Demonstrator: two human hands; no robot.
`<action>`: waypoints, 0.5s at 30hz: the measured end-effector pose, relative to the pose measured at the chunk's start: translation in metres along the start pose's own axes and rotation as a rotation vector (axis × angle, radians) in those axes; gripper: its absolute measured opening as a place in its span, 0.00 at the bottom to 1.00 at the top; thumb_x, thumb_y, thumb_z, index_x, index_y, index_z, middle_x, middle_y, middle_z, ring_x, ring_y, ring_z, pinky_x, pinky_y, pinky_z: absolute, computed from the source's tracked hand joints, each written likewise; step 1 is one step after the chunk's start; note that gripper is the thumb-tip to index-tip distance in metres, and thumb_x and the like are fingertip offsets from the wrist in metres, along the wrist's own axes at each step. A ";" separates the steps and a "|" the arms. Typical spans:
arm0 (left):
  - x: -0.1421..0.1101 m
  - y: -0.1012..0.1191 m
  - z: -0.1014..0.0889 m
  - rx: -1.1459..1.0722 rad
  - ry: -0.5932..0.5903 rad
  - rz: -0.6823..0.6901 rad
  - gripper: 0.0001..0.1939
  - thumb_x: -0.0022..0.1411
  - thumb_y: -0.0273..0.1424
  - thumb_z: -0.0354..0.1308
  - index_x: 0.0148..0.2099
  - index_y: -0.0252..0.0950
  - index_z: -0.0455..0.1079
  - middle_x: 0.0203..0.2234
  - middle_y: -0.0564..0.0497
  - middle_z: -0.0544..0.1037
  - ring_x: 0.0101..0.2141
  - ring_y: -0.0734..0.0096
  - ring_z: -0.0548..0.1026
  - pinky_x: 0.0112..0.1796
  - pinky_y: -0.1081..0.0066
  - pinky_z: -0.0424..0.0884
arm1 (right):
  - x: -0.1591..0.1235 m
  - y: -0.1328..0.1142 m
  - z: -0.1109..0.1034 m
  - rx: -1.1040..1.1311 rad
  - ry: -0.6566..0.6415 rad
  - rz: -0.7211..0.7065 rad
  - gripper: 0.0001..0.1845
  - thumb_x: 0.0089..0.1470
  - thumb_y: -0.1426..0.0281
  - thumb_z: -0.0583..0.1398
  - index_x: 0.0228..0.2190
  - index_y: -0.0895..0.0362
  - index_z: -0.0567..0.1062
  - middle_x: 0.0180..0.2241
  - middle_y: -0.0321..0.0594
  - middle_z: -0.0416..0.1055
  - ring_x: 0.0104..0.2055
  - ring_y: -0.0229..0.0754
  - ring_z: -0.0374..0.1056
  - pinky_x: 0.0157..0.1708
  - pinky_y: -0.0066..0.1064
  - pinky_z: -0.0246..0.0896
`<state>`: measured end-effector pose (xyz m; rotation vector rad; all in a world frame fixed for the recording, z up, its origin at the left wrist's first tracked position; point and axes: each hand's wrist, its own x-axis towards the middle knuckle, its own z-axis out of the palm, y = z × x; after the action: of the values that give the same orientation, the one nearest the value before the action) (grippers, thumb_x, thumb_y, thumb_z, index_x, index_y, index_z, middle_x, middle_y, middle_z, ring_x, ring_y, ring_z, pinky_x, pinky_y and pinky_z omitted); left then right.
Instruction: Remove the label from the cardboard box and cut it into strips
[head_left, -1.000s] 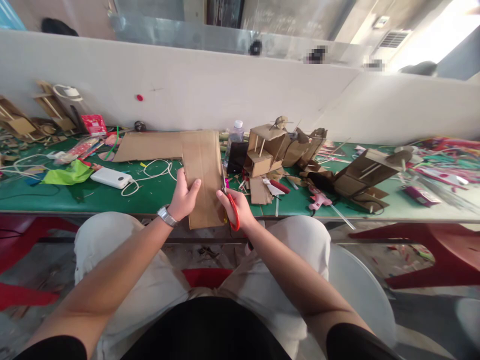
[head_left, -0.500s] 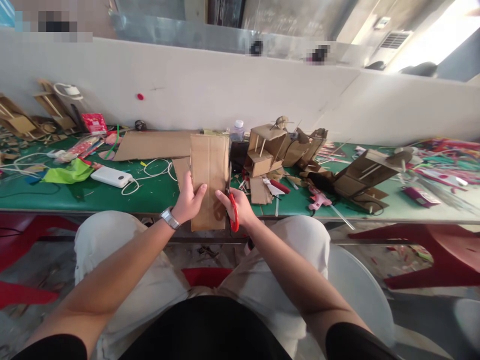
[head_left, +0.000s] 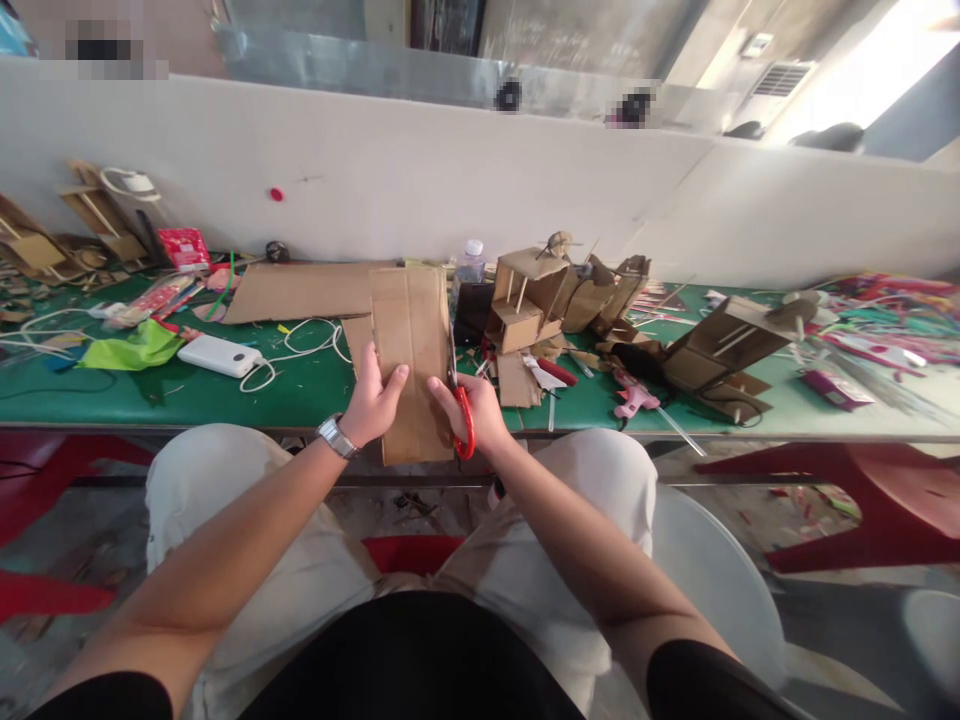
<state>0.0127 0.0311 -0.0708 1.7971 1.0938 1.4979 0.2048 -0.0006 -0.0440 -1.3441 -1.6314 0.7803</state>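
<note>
My left hand (head_left: 371,402) grips the lower left edge of a tall brown cardboard strip (head_left: 411,330), thumb on its front face, holding it above the front edge of the green table (head_left: 300,395). A metal watch sits on that wrist. My right hand (head_left: 480,412) is closed through the handles of red scissors (head_left: 461,408), whose blades point up along the strip's right edge. A larger flat cardboard sheet (head_left: 300,290) lies on the table behind the strip.
A white power bank (head_left: 219,355) with a coiled white cable lies to the left, beside green cloth (head_left: 135,348). Right of the strip stand cardboard models (head_left: 529,300), a water bottle (head_left: 471,265), a pink glue gun (head_left: 634,400) and scraps. Red plastic stools (head_left: 862,490) flank my knees.
The cardboard strip was tilted up off the larger sheet between the first two frames, then lowered a little. Both hands stayed at its lower edge with the scissors on the right.
</note>
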 end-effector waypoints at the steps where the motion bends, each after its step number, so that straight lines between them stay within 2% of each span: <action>1: 0.000 0.001 0.000 -0.013 -0.014 0.010 0.31 0.73 0.51 0.54 0.66 0.36 0.55 0.61 0.31 0.71 0.62 0.49 0.72 0.62 0.46 0.67 | 0.000 -0.001 -0.001 -0.015 -0.002 -0.005 0.29 0.58 0.45 0.64 0.22 0.55 0.68 0.20 0.33 0.64 0.25 0.38 0.61 0.25 0.29 0.55; 3: -0.001 0.002 0.000 -0.020 -0.050 0.015 0.30 0.73 0.50 0.53 0.66 0.38 0.55 0.60 0.33 0.72 0.61 0.49 0.73 0.62 0.46 0.68 | 0.000 -0.003 -0.003 -0.026 -0.022 -0.031 0.25 0.59 0.46 0.64 0.28 0.55 0.74 0.25 0.36 0.72 0.30 0.43 0.69 0.31 0.31 0.63; 5: -0.002 0.001 0.000 0.009 -0.074 0.001 0.33 0.73 0.52 0.54 0.69 0.38 0.54 0.62 0.33 0.71 0.63 0.47 0.71 0.63 0.45 0.66 | 0.002 -0.005 -0.006 0.016 -0.067 -0.079 0.23 0.60 0.47 0.64 0.39 0.54 0.78 0.36 0.41 0.79 0.41 0.49 0.76 0.42 0.35 0.70; 7: -0.004 0.000 0.002 0.045 -0.088 -0.008 0.36 0.72 0.53 0.54 0.70 0.37 0.52 0.65 0.31 0.69 0.66 0.45 0.68 0.64 0.44 0.64 | 0.005 -0.005 -0.009 0.103 -0.127 -0.108 0.24 0.61 0.47 0.63 0.46 0.53 0.78 0.44 0.42 0.81 0.49 0.51 0.76 0.52 0.39 0.70; 8: -0.005 -0.001 0.003 0.054 -0.094 -0.004 0.37 0.71 0.53 0.54 0.71 0.36 0.52 0.65 0.31 0.68 0.66 0.44 0.67 0.64 0.44 0.63 | 0.006 -0.004 -0.011 0.143 -0.156 -0.102 0.24 0.62 0.47 0.63 0.47 0.53 0.78 0.45 0.42 0.81 0.50 0.51 0.76 0.54 0.39 0.70; 11: -0.007 -0.001 0.004 0.054 -0.101 0.021 0.36 0.72 0.52 0.54 0.70 0.34 0.52 0.64 0.28 0.68 0.64 0.45 0.70 0.64 0.44 0.64 | 0.009 0.000 -0.013 0.185 -0.180 -0.045 0.24 0.62 0.47 0.62 0.44 0.53 0.79 0.42 0.41 0.81 0.47 0.50 0.77 0.51 0.38 0.71; 15: -0.007 0.001 0.003 0.049 -0.099 0.036 0.35 0.71 0.53 0.55 0.68 0.35 0.54 0.63 0.29 0.70 0.62 0.46 0.71 0.62 0.45 0.67 | 0.008 0.002 -0.012 0.078 -0.119 0.021 0.25 0.59 0.44 0.63 0.33 0.55 0.77 0.31 0.39 0.78 0.38 0.47 0.75 0.39 0.32 0.69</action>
<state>0.0159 0.0248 -0.0746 1.9124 1.0629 1.3976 0.2156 0.0068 -0.0389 -1.2820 -1.6632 0.9425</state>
